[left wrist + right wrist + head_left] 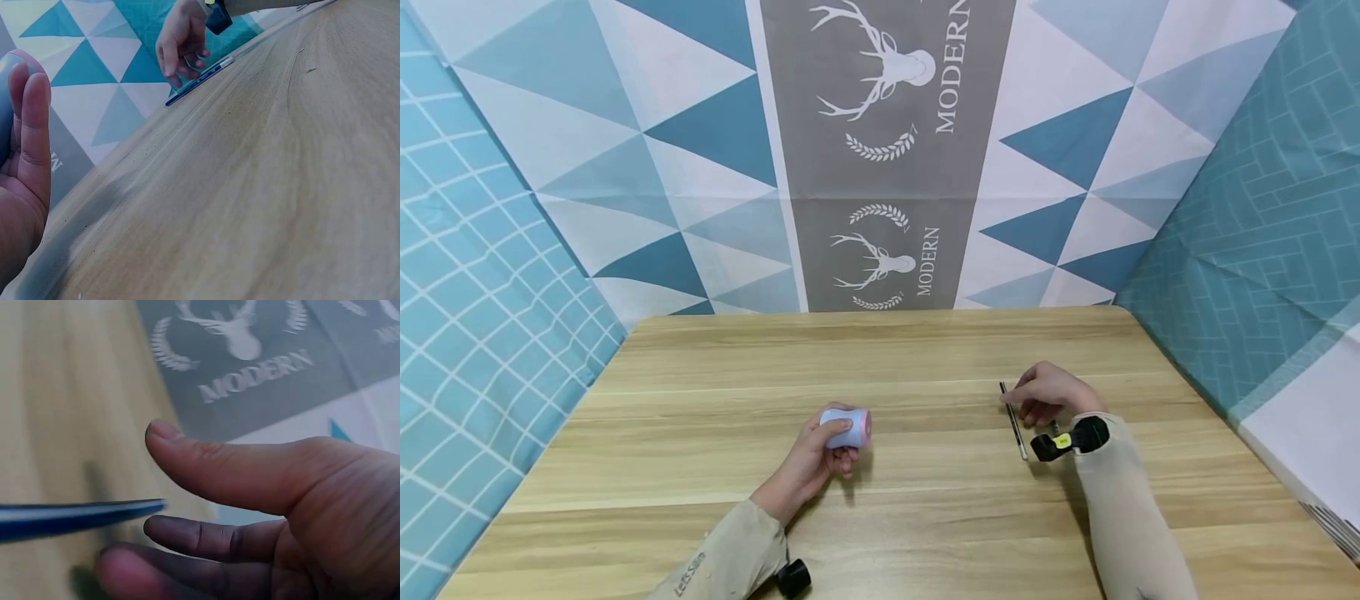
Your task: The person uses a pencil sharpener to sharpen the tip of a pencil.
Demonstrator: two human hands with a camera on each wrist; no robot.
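Observation:
My left hand point(812, 454) grips a small light-blue cylinder with a pink end point(841, 427) above the left-centre of the wooden table. Only one side of that cylinder point(11, 106) shows in the left wrist view, behind the raised fingers. Over the right half, fingertips of my right hand point(1047, 396) hold a slim dark pencil point(1013, 427) near its far end. Its near end is pale and slants toward me. In the right wrist view the pencil point(75, 517) looks blue and blurred; the thumb stands off it, and the exact grip point is unclear.
The wooden tabletop point(925, 517) stretches around both hands. Behind it hangs a patterned cloth point(880, 175) with deer heads and triangles. Blue tiled-pattern sheeting point(482, 275) borders the left side, and teal sheeting point(1262, 225) the right. A white surface point(1311, 433) adjoins the right edge.

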